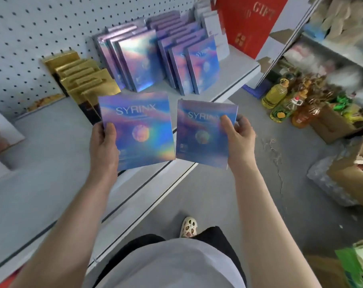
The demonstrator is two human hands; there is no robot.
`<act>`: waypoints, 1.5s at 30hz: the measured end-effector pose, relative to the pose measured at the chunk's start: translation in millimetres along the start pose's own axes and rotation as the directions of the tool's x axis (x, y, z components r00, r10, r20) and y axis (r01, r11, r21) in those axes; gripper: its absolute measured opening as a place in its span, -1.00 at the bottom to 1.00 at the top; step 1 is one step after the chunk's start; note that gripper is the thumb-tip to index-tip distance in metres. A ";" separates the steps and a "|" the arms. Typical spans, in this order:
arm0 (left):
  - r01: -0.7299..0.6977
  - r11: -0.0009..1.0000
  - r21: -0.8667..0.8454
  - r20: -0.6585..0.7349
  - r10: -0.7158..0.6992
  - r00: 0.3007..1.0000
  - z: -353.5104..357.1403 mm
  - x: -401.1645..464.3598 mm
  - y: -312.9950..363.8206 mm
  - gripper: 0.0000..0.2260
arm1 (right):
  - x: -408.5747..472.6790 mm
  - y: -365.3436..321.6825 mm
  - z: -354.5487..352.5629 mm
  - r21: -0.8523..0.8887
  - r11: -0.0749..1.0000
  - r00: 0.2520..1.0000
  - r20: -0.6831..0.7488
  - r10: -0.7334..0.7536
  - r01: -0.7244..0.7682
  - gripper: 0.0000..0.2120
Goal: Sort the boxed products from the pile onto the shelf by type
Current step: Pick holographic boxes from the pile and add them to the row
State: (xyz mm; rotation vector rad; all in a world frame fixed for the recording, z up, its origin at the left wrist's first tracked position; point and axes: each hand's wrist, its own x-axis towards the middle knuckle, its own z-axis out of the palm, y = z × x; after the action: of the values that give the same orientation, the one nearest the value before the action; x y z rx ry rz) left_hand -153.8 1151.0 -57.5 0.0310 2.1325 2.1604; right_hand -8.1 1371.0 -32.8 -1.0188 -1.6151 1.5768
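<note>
My left hand [103, 142] grips a flat holographic blue box [141, 125] marked SYRINX by its left edge. My right hand [237, 134] holds a second matching SYRINX box [199, 132] by its right edge, thumb on the front. Both boxes hang side by side over the front edge of the grey shelf [52, 163]. Behind them on the shelf stand two rows of the same holographic boxes, a left row [133, 59] and a right row [189, 57]. A row of gold boxes [81, 77] stands to their left.
White boxes [214, 28] and a red GIFT box [249, 19] stand at the shelf's far end. A pegboard backs the shelf. On the floor at right are oil bottles [276, 92], cardboard cartons [334, 127] and plastic bags. My foot [189, 226] is on the grey floor.
</note>
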 end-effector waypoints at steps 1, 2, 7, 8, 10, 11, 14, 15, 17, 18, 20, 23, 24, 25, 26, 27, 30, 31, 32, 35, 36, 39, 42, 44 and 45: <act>0.001 1.000 -0.003 -0.035 -0.001 0.999 10.1 0.6 -0.8 -0.80 | 19.3 -4.3 1.4 -0.019 1.000 0.999 0.042 -0.018 0.019 -0.80; 0.000 1.000 -0.005 -0.069 0.000 0.998 18.6 0.1 -0.4 -0.81 | 36.7 -8.7 4.3 -0.034 0.999 0.996 0.087 -0.038 0.041 -0.80; 0.020 1.000 0.020 -0.228 -0.015 0.974 31.1 -4.2 -3.5 -0.83 | 107.0 -16.6 45.4 -0.056 0.991 0.948 0.304 -0.097 0.119 -0.92; 0.012 1.000 0.024 -0.250 -0.006 0.968 29.7 -3.8 -3.4 -0.83 | 117.4 -16.7 57.2 -0.059 0.989 0.936 0.336 -0.109 0.136 -0.92; 0.004 1.000 0.015 -0.299 0.001 0.954 25.8 0.1 -1.9 -0.83 | 135.2 -17.0 83.6 -0.037 0.982 0.902 0.403 -0.156 0.186 -0.89; 0.006 1.000 0.003 -0.322 -0.005 0.947 23.5 3.9 -1.8 -0.83 | 142.7 -16.7 97.8 -0.028 0.977 0.882 0.435 -0.180 0.213 -0.89; 0.004 1.000 0.004 -0.357 -0.002 0.934 17.2 17.3 2.1 -0.84 | 156.7 -16.7 139.1 0.006 0.969 0.833 0.510 -0.215 0.247 -0.89; -0.003 1.000 0.000 -0.364 0.003 0.931 15.0 21.7 3.1 -0.84 | 160.2 -16.8 150.9 0.012 0.971 0.821 0.531 -0.209 0.239 -0.89; -0.026 0.999 -0.027 -0.385 0.013 0.923 12.0 30.4 5.4 -0.83 | 171.1 -17.0 170.8 0.025 0.969 0.775 0.596 -0.211 0.245 -0.85; -0.035 0.999 -0.035 -0.394 0.019 0.919 11.3 34.5 7.4 -0.82 | 178.1 -17.0 178.0 0.028 0.966 0.748 0.627 -0.218 0.258 -0.79; -0.057 0.998 -0.040 -0.400 0.036 0.916 11.4 41.4 13.8 -0.83 | 191.8 -23.9 186.6 -0.005 0.943 0.710 0.660 -0.247 0.333 -0.64; -0.081 0.996 -0.037 -0.401 0.059 0.914 10.8 47.5 16.7 -0.86 | 212.6 -42.5 197.7 -0.134 0.812 0.595 0.749 -0.292 0.568 -0.51; -0.086 0.995 -0.045 -0.407 0.060 0.912 10.4 48.6 15.9 -0.87 | 219.1 -47.4 201.0 -0.168 0.736 0.538 0.788 -0.299 0.655 -0.52; -0.087 0.995 -0.054 -0.414 0.057 0.909 11.1 50.4 14.8 -0.87 | 225.8 -51.6 205.1 -0.184 0.648 0.475 0.824 -0.308 0.739 -0.56; -0.080 0.995 -0.055 -0.421 0.049 0.906 12.2 52.5 13.6 -0.86 | 232.8 -56.0 210.2 -0.179 0.555 0.407 0.856 -0.320 0.812 -0.60; -0.071 0.996 -0.048 -0.428 0.044 0.903 14.6 54.3 13.0 -0.84 | 239.7 -60.0 216.0 -0.163 0.470 0.342 0.882 -0.325 0.867 -0.63; -0.069 0.997 -0.036 -0.479 0.043 0.877 26.2 58.1 11.3 -0.85 | 259.1 -63.3 241.3 -0.130 0.339 0.239 0.923 -0.302 0.932 -0.66; -0.068 0.997 -0.043 -0.499 0.038 0.866 31.0 58.3 10.4 -0.86 | 264.2 -62.3 248.4 -0.128 0.311 0.226 0.924 -0.307 0.942 -0.65; -0.061 0.997 -0.050 -0.517 0.026 0.855 35.8 57.7 9.8 -0.87 | 269.1 -60.0 253.9 -0.119 0.275 0.208 0.923 -0.325 0.954 -0.64; -0.041 0.998 -0.047 -0.544 0.009 0.839 51.6 55.7 10.4 -0.86 | 281.4 -47.6 265.1 -0.092 0.172 0.154 0.904 -0.399 0.981 -0.63; -0.039 0.999 -0.037 -0.549 0.012 0.836 57.0 55.1 9.7 -0.86 | 282.8 -44.4 268.6 -0.089 0.155 0.147 0.894 -0.423 0.984 -0.62; -0.040 0.999 -0.020 -0.559 0.022 0.829 72.1 53.2 6.7 -0.86 | 284.2 -38.2 274.0 -0.060 0.118 0.110 0.873 -0.476 0.991 -0.58; -0.031 0.999 0.008 -0.535 0.031 0.844 86.8 53.3 5.0 -0.88 | 281.4 -43.0 268.4 -0.025 0.172 0.115 0.835 -0.538 0.985 -0.58; -0.024 0.999 0.023 -0.505 0.032 0.862 96.9 55.6 3.5 -0.85 | 268.7 -59.7 256.5 0.084 0.451 0.184 0.835 -0.518 0.889 -0.71; -0.026 0.999 0.026 -0.495 0.035 0.868 102.9 58.3 3.4 -0.85 | 261.7 -68.9 248.3 0.129 0.602 0.206 0.866 -0.455 0.788 -0.79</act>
State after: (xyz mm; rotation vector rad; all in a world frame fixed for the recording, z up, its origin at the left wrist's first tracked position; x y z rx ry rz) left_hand -202.8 1258.7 -55.9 -0.5557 2.4122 2.3634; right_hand -357.0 1480.0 3.1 0.5502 -2.5746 1.1605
